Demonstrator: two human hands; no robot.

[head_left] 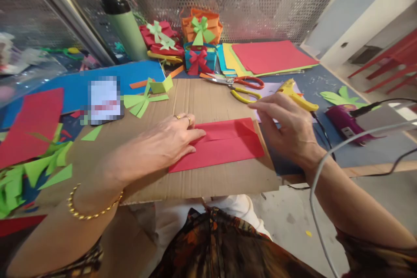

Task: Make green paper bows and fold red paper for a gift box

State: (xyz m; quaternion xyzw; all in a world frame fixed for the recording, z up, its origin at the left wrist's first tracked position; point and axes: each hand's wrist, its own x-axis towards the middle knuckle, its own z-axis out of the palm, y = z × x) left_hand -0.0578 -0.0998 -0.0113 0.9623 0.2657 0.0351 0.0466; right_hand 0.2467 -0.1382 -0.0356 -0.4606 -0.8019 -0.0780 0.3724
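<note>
A folded red paper strip (228,145) lies on a brown cardboard sheet (195,184), with a crease or seam along its length. My left hand (159,143) rests on the strip's left end, fingers spread and pressing flat on it. My right hand (286,126) hovers just past the strip's right end, its fingers apart and nothing between them. Scissors with red and yellow handles (246,89) lie behind the strip. Beyond my right hand is a yellow glue gun (295,95) on pale purple paper.
Red and orange paper bags with bows (202,26), a green bottle (125,30) and stacked coloured paper (273,56) stand or lie at the back. Green scraps (35,169) and a phone (104,100) are left. A purple power block (347,124) and cables lie right.
</note>
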